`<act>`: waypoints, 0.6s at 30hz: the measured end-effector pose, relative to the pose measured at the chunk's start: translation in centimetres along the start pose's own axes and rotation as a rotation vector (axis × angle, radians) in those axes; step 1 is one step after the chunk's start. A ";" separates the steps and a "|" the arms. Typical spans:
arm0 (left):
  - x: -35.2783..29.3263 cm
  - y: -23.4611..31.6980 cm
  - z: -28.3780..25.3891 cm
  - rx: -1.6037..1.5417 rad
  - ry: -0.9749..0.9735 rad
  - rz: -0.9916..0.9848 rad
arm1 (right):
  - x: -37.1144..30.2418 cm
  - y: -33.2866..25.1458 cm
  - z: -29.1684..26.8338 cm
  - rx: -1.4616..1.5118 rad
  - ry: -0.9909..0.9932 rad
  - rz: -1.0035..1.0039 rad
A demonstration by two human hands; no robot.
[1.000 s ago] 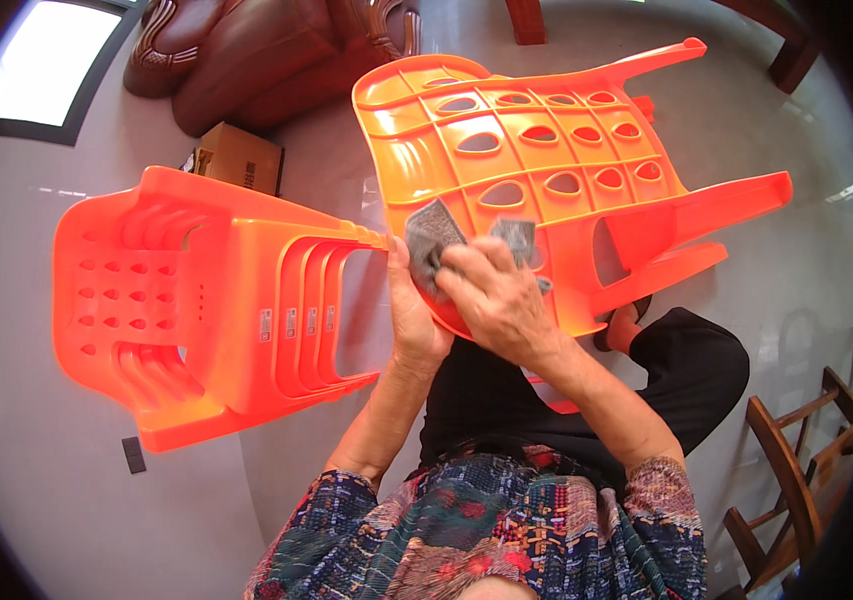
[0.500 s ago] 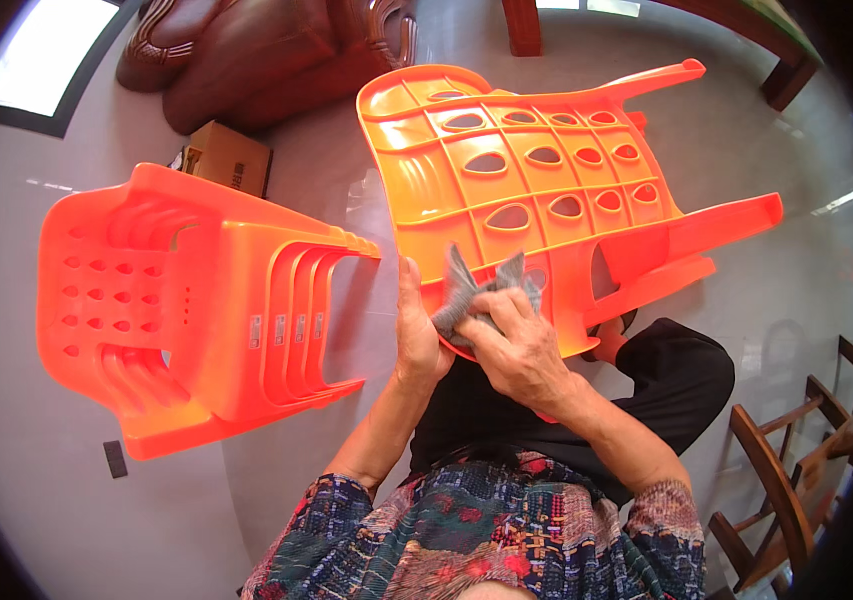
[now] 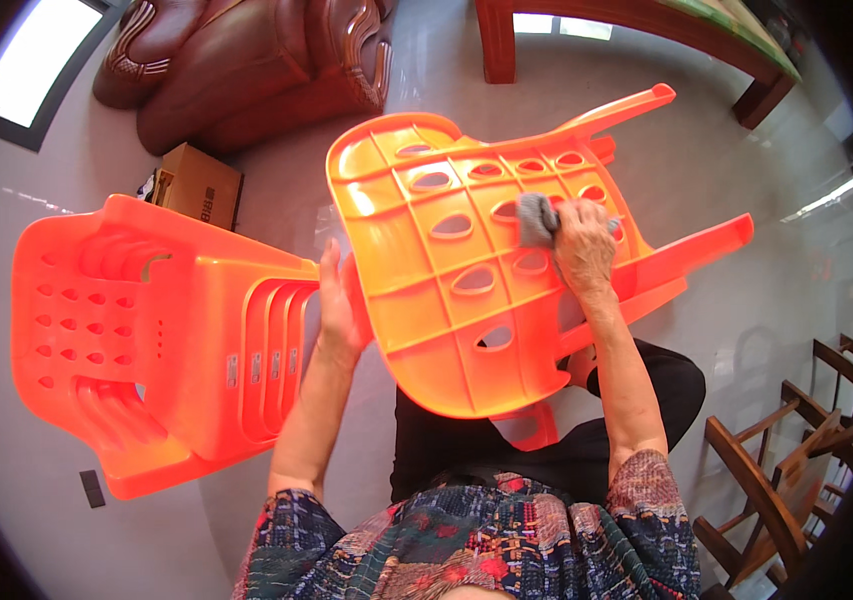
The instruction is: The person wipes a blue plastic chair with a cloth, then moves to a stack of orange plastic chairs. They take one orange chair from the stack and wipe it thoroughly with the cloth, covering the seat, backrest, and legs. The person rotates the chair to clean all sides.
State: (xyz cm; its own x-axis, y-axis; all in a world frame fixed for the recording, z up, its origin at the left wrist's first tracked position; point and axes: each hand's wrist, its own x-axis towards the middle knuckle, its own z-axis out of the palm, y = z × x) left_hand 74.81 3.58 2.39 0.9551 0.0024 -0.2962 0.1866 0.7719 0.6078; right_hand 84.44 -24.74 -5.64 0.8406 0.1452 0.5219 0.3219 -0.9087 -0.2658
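Note:
An orange plastic chair (image 3: 416, 345) is tipped in front of me, the ribbed back of its perforated backrest facing up and its legs pointing right. My left hand (image 3: 340, 305) grips the left edge of that backrest, some of its fingers hidden by the plastic. Bunched in my right hand (image 3: 584, 245) is a grey cloth (image 3: 535, 220), pressed against the ribbed surface among the holes, close to the leg end. At my left stands a stack of several matching orange chairs (image 3: 216, 300), near my left forearm.
A brown leather sofa (image 3: 256, 70) stands at the far left with a cardboard box (image 3: 201, 188) before it. A wooden table (image 3: 636, 25) is at the far right. Wooden chair frames (image 3: 766, 490) stand at the near right. My legs (image 3: 546, 450) are below the chair.
My right hand with the cloth has moved from the near edge of the backrest up and right. My left hand has shifted left and slightly up, and the chair has turned a little.

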 end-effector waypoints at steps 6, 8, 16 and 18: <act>5.9 3.5 -3.1 0.099 0.031 -0.041 | -3.6 2.6 1.2 0.021 -0.071 0.080; 7.2 4.6 -2.2 0.118 -0.004 -0.074 | -3.7 2.7 1.4 0.054 -0.045 0.097; 11.0 6.1 -3.3 0.269 0.030 -0.182 | -2.6 7.1 2.1 -0.183 0.020 0.420; 10.9 5.6 -3.3 0.249 -0.013 -0.134 | -1.3 7.8 2.6 -0.257 0.045 0.532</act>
State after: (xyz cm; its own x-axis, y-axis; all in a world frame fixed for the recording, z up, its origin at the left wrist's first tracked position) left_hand 85.51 10.03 0.18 0.9209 -0.0987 -0.3771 0.3602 0.5851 0.7265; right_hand 86.99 -31.02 -10.52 0.8366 -0.3683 0.4056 -0.2596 -0.9184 -0.2985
